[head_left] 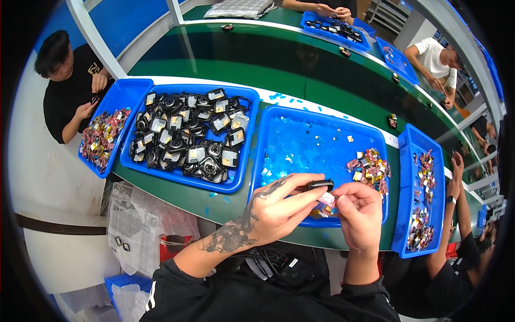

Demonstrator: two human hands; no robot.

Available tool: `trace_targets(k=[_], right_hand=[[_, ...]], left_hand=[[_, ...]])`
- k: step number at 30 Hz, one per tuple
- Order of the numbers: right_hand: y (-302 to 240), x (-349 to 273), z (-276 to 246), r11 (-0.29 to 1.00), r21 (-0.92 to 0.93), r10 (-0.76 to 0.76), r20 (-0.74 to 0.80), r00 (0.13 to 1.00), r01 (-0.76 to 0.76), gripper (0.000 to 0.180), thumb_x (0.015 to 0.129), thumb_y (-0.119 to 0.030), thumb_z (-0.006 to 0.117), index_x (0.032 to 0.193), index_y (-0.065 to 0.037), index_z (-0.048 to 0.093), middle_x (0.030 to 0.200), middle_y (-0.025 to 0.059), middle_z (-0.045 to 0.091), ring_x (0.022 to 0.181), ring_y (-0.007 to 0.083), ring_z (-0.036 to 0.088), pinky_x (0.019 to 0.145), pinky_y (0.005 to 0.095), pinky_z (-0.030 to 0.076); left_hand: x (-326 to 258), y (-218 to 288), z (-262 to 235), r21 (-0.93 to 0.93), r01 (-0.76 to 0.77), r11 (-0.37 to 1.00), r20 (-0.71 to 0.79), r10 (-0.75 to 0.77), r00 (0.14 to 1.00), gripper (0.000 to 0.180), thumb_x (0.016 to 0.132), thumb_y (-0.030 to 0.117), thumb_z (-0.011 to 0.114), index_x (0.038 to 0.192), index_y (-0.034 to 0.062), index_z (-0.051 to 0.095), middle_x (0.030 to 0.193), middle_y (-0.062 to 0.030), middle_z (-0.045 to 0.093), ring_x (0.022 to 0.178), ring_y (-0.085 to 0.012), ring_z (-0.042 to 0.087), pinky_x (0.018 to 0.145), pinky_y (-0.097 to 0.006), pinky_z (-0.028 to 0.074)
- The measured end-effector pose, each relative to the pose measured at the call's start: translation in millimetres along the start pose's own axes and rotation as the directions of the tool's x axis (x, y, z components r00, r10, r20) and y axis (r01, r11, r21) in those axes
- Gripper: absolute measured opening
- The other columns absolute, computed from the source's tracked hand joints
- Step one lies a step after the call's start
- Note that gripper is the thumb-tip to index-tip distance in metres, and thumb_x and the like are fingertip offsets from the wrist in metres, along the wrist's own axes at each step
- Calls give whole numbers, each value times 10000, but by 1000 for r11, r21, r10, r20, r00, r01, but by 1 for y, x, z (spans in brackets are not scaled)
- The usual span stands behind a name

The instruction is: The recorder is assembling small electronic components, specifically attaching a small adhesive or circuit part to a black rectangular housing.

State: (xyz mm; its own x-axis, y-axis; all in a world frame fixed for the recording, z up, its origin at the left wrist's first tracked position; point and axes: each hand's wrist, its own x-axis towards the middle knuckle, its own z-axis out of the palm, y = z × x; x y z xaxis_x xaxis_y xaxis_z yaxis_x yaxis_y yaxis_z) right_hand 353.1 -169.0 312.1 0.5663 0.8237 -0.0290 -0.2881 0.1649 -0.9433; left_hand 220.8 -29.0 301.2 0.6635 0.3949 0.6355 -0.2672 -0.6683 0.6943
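Over the near edge of a blue tray [261, 145], my tattooed left hand [276, 208] grips a small black watch case [320, 184] between thumb and fingers. A small pink-and-white electronic part [328, 199] hangs at the case's underside. My right hand [360, 214] pinches at the right edge of that part with thumb and forefinger; the fingertips partly hide the contact. In the same tray, a heap of pink, yellow and silver small parts [370, 170] lies at the right, and blue film scraps [284, 140] are spread over the left side.
Left of it, another blue tray [248, 161] holds many black watch cases [188, 134]. Narrow blue bins with pink parts stand at far left [99, 170] and right [399, 214]. Behind runs a green conveyor belt [241, 59] with a few pieces on it. Several co-workers sit around.
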Motion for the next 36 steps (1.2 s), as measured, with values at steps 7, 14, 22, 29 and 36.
trace_targets(k=[7, 14, 22, 29, 36], right_hand=[[-5, 3, 11, 850, -473, -221, 77, 972, 231, 77, 893, 33, 596, 969, 43, 589, 1005, 111, 599, 929, 137, 594, 805, 246, 507], [-3, -6, 16, 947, -300, -122, -1, 993, 116, 161, 853, 59, 641, 993, 42, 563, 985, 94, 587, 907, 118, 592, 791, 229, 504], [6, -1, 22, 879, -446, -206, -42, 978, 166, 338, 797, 67, 700, 1077, 11, 519, 882, 51, 628, 794, 76, 602, 688, 197, 476], [15, 2, 21, 792, -576, -286, -58, 956, 202, 334, 785, 62, 708, 1060, 7, 526, 831, 46, 629, 707, 48, 557, 615, 176, 424], [20, 3, 22, 792, -572, -312, -80, 947, 213, 342, 773, 67, 713, 1054, 6, 527, 841, 40, 609, 705, 54, 548, 593, 175, 423]], left_hand=[[-6, -1, -10, 23, 148, 989, 126, -150, 981, 223, 781, -45, 711, 1003, -30, 700, 1040, -144, 665, 842, -201, 692, 702, -265, 594], [-18, -2, 7, -646, 718, 260, 414, -672, 615, 181, 888, 2, 641, 1033, -107, 645, 999, -152, 666, 829, -202, 689, 700, -301, 609], [-24, -4, 15, -651, 570, 501, 222, -592, 775, 238, 897, -41, 600, 1126, -100, 617, 1192, -173, 602, 989, -213, 650, 844, -323, 584], [-29, -5, 20, -718, 519, 463, 163, -614, 772, 283, 890, -36, 614, 1171, -75, 612, 1149, -117, 616, 971, -132, 631, 811, -250, 557], [-26, 2, 20, -690, 512, 511, 104, -631, 769, 443, 879, -46, 626, 1307, -32, 515, 1141, -125, 624, 910, -116, 644, 766, -234, 546]])
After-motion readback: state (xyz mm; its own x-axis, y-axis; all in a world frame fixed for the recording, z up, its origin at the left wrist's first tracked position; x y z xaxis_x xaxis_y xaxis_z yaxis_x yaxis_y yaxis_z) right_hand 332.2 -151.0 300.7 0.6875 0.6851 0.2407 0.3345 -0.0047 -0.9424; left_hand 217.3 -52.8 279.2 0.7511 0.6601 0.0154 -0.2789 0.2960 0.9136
